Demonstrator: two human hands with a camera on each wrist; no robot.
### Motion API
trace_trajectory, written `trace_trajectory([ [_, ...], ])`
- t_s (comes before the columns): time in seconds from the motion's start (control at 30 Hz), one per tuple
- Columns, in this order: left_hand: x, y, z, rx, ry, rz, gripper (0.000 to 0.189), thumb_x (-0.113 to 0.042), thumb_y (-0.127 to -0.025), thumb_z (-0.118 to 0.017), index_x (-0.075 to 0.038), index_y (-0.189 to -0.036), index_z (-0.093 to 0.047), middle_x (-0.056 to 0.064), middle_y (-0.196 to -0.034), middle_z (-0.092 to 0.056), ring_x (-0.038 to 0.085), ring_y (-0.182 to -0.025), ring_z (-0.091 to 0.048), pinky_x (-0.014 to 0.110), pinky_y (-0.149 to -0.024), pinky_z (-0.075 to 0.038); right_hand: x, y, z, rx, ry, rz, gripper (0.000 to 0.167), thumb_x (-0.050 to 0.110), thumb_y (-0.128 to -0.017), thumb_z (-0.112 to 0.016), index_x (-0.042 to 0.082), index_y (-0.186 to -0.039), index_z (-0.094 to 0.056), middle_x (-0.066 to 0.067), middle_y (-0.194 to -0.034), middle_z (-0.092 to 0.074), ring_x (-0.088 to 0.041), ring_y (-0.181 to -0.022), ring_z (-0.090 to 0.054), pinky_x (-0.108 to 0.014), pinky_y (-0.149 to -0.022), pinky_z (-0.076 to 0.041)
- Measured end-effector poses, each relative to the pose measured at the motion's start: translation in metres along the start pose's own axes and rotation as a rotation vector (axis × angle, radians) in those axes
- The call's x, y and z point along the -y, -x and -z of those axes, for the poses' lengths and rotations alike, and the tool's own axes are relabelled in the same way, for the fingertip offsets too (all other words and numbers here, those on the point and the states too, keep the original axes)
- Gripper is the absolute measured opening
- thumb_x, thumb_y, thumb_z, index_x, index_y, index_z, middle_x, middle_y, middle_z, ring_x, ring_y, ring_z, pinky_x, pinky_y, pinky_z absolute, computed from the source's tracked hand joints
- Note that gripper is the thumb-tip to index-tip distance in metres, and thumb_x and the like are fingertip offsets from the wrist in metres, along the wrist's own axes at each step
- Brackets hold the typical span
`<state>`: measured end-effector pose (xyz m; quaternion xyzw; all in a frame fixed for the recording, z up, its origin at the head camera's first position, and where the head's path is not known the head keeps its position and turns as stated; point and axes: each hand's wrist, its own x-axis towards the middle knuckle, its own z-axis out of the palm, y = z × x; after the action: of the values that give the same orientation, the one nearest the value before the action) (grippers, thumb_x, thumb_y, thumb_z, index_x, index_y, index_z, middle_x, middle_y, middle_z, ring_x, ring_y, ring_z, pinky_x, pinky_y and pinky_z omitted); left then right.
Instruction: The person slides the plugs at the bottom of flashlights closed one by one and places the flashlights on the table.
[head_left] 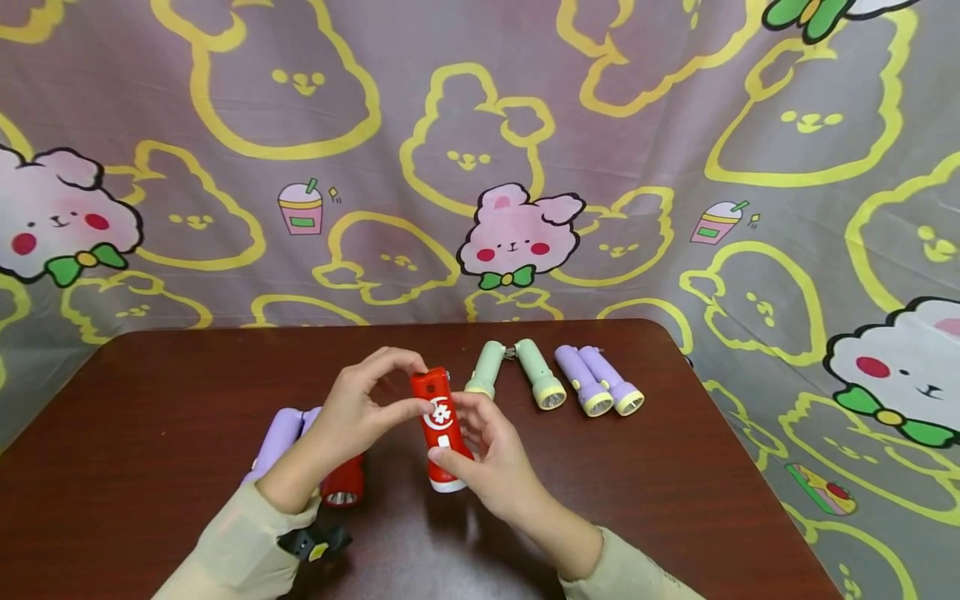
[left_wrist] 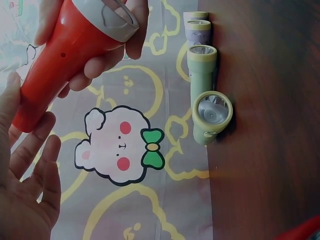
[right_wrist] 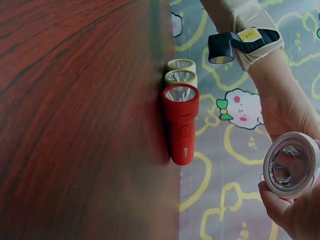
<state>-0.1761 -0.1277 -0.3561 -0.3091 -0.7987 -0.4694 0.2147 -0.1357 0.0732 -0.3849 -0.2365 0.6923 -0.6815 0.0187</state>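
Observation:
Over the middle of the table, a red flashlight [head_left: 431,385] with a white rim is held tilted, lens end down toward the person. My right hand [head_left: 498,454] grips its lower body near the head, thumb across the front. At the tail end, my left hand [head_left: 363,408] pinches it between thumb and fingers; the left wrist view shows the tail of the flashlight [left_wrist: 60,60] between them. The right wrist view looks into its round lens [right_wrist: 290,167]. Another red flashlight [head_left: 342,483] lies by my left wrist, beside purple flashlights [head_left: 276,437] partly hidden by the forearm.
Two pale green flashlights [head_left: 540,375] lie apart at the back of the dark wooden table [head_left: 637,500]. Right of them, two purple flashlights [head_left: 581,379] lie side by side. A patterned curtain [head_left: 420,50] hangs behind the table. A black strap device [head_left: 311,543] is on the left wrist.

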Motion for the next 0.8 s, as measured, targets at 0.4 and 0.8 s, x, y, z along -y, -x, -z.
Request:
trace_trajectory([
  [0.4,0.0008,-0.0007,0.0015,0.005,0.006,-0.026,0.042,-0.004,-0.068,-0.089,-0.011,-0.103,-0.067,0.001,-0.093,-0.075,0.006,-0.084,-0.067,0.025,-0.070,-0.053,-0.0020,-0.0003,0.0006,0.012,-0.004,0.029,0.052,-0.002,-0.085,-0.072,-0.004,-0.132,-0.048,-0.028,-0.118,-0.066,-0.005,-0.102,-0.063,-0.025,-0.092,-0.052],
  [0.8,0.0024,0.0024,0.0007,0.055,-0.019,0.024,0.040,-0.009,-0.074,-0.087,-0.014,-0.108,-0.067,0.000,-0.100,-0.075,0.007,-0.089,-0.066,0.032,-0.072,-0.055,-0.0055,-0.0015,0.0032,0.032,-0.019,0.017,0.046,-0.002,-0.087,-0.070,-0.006,-0.127,-0.049,-0.032,-0.111,-0.066,-0.004,-0.092,-0.064,-0.024,-0.082,-0.057],
])
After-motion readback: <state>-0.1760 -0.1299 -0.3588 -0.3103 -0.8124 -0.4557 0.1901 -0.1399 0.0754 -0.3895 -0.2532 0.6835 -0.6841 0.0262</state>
